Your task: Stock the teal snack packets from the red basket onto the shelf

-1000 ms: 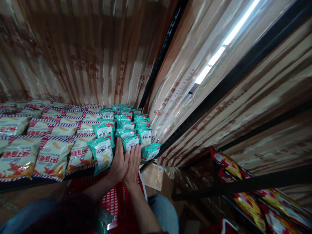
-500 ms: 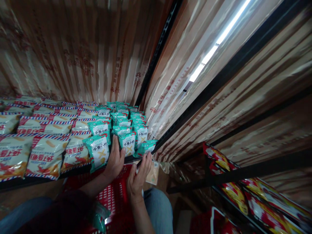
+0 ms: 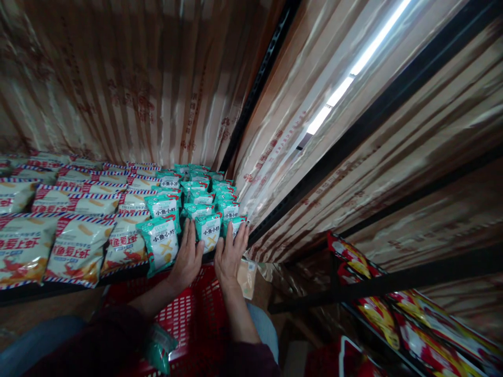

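Rows of teal-and-white snack bags stand at the shelf's right end. My left hand (image 3: 188,262) is open, fingers stretched up beside the left edge of a front snack bag (image 3: 209,232). Left of that hand leans another teal snack bag (image 3: 161,242). My right hand (image 3: 231,256) lies with fingers extended flat against the front of the rightmost snack bag (image 3: 234,224), partly covering it. That bag stands upright beside the middle one. Below my hands is a red basket (image 3: 184,309) with a teal snack bag (image 3: 159,348) inside.
White snack bags with red-and-blue striped edges (image 3: 78,248) fill the shelf to the left. A black metal upright (image 3: 255,89) and brown printed sheeting (image 3: 157,68) enclose the shelf. Red-and-yellow packets (image 3: 377,314) lie on a rack at right, behind a black bar (image 3: 377,283).
The rightmost teal bag was tilted and now stands upright, with my right hand moved up and forward against it. My left hand has stayed almost in place.
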Tool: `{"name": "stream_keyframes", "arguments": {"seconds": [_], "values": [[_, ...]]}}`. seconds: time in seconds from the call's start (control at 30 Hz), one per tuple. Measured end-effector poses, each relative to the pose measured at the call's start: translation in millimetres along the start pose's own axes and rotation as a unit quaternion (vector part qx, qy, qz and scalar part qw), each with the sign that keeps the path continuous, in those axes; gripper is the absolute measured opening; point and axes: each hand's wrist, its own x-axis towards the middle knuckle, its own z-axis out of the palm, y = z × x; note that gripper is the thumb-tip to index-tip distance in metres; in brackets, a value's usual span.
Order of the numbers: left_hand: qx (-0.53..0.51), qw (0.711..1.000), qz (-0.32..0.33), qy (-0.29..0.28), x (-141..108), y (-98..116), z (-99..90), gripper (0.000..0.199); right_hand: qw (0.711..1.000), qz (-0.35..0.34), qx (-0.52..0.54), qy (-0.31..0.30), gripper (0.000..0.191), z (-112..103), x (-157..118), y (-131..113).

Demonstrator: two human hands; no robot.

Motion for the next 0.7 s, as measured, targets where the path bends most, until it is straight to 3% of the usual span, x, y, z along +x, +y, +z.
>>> {"name": "stream_keyframes", "arguments": {"seconds": [0.4, 0.7], "values": [[0.01, 1.0, -0.004, -0.009, 2, 2, -1.8, 0.061, 0.999, -0.034, -0.019, -0.036, 0.04, 2, 25, 8], [-0.01, 1.0, -0.001, -0.006, 1, 0, -1.5, 0.061, 0.997, -0.05, -0.02, -0.047, 0.044, -1, 24, 11]]}}
